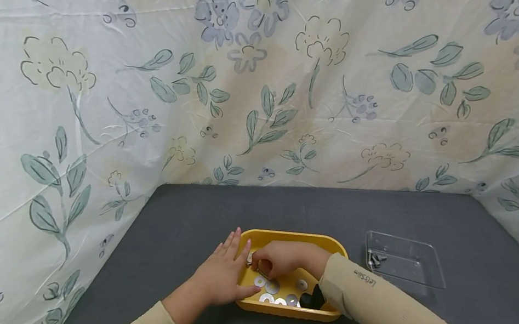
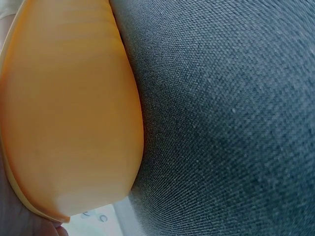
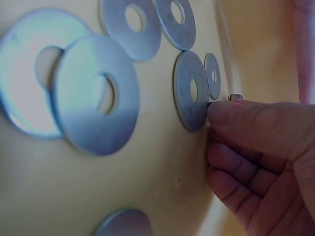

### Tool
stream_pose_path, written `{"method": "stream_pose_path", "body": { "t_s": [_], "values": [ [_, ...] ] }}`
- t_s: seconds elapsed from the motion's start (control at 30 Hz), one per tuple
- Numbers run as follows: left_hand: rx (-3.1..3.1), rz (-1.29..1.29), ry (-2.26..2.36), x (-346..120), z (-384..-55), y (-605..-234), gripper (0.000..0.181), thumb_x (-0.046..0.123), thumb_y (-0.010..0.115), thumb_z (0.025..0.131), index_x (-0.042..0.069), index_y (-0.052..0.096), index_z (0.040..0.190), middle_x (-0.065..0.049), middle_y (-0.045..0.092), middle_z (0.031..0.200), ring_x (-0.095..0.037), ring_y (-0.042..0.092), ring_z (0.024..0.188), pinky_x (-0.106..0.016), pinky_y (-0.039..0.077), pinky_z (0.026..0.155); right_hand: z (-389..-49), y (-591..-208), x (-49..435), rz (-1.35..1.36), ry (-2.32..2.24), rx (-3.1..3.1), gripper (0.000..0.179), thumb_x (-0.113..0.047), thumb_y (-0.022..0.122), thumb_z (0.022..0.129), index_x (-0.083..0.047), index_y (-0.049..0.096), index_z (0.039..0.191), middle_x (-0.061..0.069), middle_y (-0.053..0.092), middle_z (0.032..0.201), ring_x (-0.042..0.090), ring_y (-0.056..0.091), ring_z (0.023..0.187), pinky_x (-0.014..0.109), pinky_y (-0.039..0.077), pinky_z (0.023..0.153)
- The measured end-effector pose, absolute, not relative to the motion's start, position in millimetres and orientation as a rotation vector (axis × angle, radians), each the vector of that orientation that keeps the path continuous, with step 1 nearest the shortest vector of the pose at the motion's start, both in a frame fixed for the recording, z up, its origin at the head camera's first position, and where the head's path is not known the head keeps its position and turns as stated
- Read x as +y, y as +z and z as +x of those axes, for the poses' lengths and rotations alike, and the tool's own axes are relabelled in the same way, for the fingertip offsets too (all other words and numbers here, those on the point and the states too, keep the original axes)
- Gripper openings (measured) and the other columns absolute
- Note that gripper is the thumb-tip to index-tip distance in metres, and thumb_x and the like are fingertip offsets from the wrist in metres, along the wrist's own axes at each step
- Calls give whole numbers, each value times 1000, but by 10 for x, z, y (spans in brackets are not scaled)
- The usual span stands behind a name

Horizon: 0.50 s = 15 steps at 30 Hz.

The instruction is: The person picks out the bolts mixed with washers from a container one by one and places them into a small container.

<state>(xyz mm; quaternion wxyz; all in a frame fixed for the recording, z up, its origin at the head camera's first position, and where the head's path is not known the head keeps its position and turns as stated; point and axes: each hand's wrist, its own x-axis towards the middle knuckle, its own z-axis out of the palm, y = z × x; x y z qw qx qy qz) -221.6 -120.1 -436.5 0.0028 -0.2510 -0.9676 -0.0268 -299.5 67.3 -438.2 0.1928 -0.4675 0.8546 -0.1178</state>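
A yellow tray (image 1: 289, 231) holds several flat metal washers (image 1: 272, 286), seen large in the right wrist view as overlapping washers (image 3: 96, 96). My left hand (image 1: 220, 275) rests on the tray's left rim with its fingers straight and spread, its thumb reaching inside. Inside the tray, my right hand (image 1: 278, 259) has its fingers curled, thumb tip close to a standing-looking washer (image 3: 191, 91). A small metal piece (image 3: 236, 97) shows just behind that thumb. Whether the fingertips pinch it is hidden. The left wrist view shows mainly the tray's outer wall (image 2: 74, 113).
To the right stands a clear plastic tray (image 1: 408, 263) with several small screws or bolts (image 1: 375, 259) at its left end. A black object (image 1: 312, 298) shows beside the right sleeve. Dark grey cloth (image 1: 197, 215) covers the table, with a floral curtain (image 1: 251, 102) behind.
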Motion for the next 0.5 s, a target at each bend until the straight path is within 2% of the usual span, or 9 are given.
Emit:
{"method": "stream_pose_path", "body": {
  "t_s": [0.27, 0.5],
  "values": [
    [-3039, -782, -103, -1186, -2209, -4343, 94, 70, 46, 79, 9, 20, 146, -15, -2, 152, -28, 4, 139, -45, 18, 109, -3031, -4370, 696, -1311, -340, 2392, 24, -7, 68, 81, -13, 61, 103, -9, 52, 69, 4, 47, 61, 16, 42, 58],
    [-3048, -799, -113, -1186, -2216, -4329, 94, 70, 44, 80, 9, 19, 146, -15, -3, 152, -28, 3, 139, -45, 18, 109, -3059, -4323, 716, -1388, -377, 2400, 21, -9, 67, 81, -12, 62, 102, -9, 56, 77, 3, 50, 64, 16, 45, 61]
  ]
}}
